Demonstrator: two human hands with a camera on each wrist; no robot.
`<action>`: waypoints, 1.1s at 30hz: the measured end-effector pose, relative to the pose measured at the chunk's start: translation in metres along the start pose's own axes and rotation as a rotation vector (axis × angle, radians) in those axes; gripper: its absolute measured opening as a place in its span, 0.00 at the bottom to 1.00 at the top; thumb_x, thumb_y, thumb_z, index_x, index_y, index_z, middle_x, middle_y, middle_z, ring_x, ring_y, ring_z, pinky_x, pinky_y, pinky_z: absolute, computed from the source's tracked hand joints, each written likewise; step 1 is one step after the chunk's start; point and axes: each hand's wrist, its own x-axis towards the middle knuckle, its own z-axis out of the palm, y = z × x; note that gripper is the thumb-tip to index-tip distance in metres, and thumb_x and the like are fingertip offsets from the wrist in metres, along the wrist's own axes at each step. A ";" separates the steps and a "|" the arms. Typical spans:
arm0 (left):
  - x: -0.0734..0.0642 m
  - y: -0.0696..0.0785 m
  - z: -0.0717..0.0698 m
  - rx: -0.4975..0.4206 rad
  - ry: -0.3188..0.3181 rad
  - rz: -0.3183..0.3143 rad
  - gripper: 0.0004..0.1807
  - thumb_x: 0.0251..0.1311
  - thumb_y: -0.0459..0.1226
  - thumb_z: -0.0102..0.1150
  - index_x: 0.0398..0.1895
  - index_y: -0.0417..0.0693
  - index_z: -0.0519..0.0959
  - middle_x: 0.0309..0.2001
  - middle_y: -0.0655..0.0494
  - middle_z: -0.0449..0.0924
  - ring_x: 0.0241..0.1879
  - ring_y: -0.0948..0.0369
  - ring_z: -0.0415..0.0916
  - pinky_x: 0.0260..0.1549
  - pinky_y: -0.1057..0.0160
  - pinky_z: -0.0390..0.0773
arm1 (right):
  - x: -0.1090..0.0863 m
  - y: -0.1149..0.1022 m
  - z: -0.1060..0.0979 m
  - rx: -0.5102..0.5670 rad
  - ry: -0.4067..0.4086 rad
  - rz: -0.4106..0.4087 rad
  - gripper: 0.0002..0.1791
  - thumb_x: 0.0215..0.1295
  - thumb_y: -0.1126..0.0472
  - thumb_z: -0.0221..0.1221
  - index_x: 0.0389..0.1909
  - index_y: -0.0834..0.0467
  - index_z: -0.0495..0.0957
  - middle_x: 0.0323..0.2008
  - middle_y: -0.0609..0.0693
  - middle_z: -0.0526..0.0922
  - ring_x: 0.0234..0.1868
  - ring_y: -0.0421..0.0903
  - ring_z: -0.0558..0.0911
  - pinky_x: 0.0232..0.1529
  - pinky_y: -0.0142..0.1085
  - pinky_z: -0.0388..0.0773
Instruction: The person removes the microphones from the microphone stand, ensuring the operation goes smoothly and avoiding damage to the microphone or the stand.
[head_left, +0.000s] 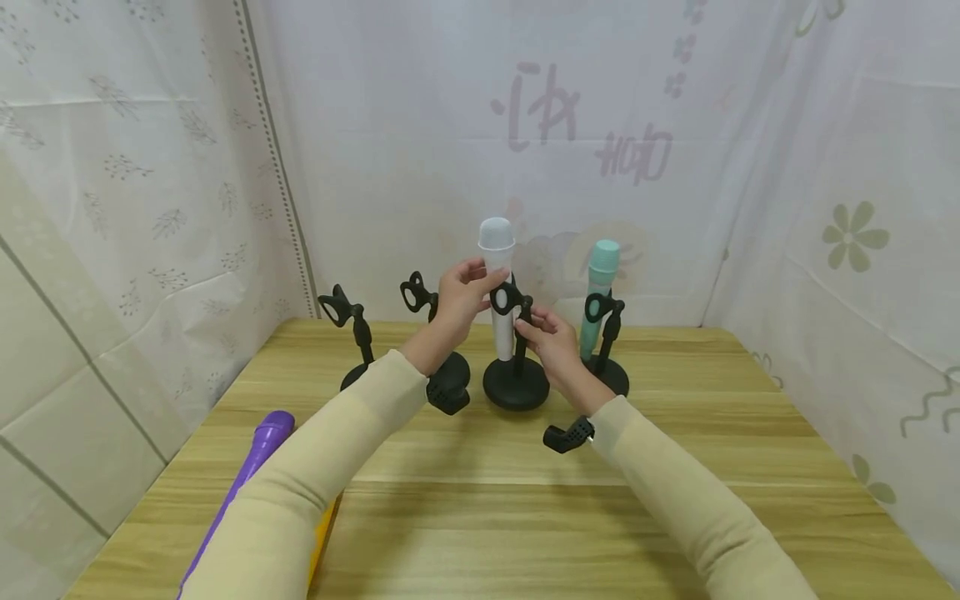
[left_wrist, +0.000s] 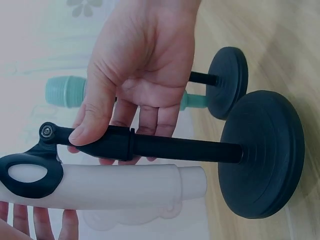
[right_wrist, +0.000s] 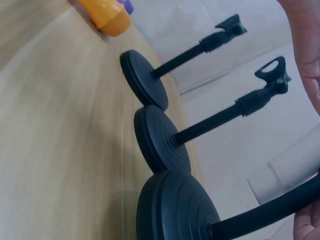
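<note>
My left hand (head_left: 463, 302) grips a white microphone (head_left: 503, 333) by its upper body, thumb in front. The microphone stands nearly upright in the ring clip of a black microphone stand (head_left: 516, 390); in the left wrist view the clip (left_wrist: 54, 175) wraps around its body. On the other side, my right hand (head_left: 553, 340) holds that stand by its post, the thumb lying along the upper sleeve (left_wrist: 112, 142). The microphone's lower end (left_wrist: 193, 182) hangs beside the post, above the round base (left_wrist: 265, 155).
To the right, a mint-green microphone (head_left: 603, 265) sits in another black stand (head_left: 613, 377). Two more stands with unfilled clips (head_left: 337, 307) (head_left: 415, 293) are on the left. A purple microphone (head_left: 272, 432) and an orange one (right_wrist: 106, 16) lie at the table's front left.
</note>
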 end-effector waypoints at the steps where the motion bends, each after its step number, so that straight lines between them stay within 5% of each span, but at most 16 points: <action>1: -0.002 0.001 0.000 0.004 0.000 0.002 0.29 0.57 0.44 0.70 0.60 0.44 0.74 0.53 0.50 0.75 0.50 0.55 0.76 0.48 0.53 0.79 | -0.002 -0.001 0.000 -0.003 -0.003 0.004 0.22 0.65 0.65 0.63 0.58 0.65 0.73 0.50 0.56 0.78 0.48 0.46 0.80 0.57 0.44 0.74; 16: -0.030 0.006 -0.002 0.039 0.000 0.018 0.24 0.55 0.44 0.71 0.54 0.46 0.77 0.47 0.51 0.77 0.47 0.56 0.77 0.44 0.54 0.81 | -0.036 -0.010 -0.006 -0.040 -0.076 0.002 0.21 0.66 0.65 0.61 0.59 0.63 0.73 0.51 0.56 0.78 0.50 0.46 0.80 0.57 0.44 0.73; 33: -0.063 0.010 0.001 0.022 -0.026 0.031 0.21 0.56 0.42 0.70 0.51 0.44 0.77 0.46 0.50 0.75 0.48 0.56 0.75 0.46 0.55 0.80 | -0.063 -0.009 -0.014 -0.047 -0.048 0.024 0.21 0.65 0.66 0.62 0.58 0.64 0.72 0.50 0.54 0.77 0.48 0.44 0.82 0.56 0.41 0.74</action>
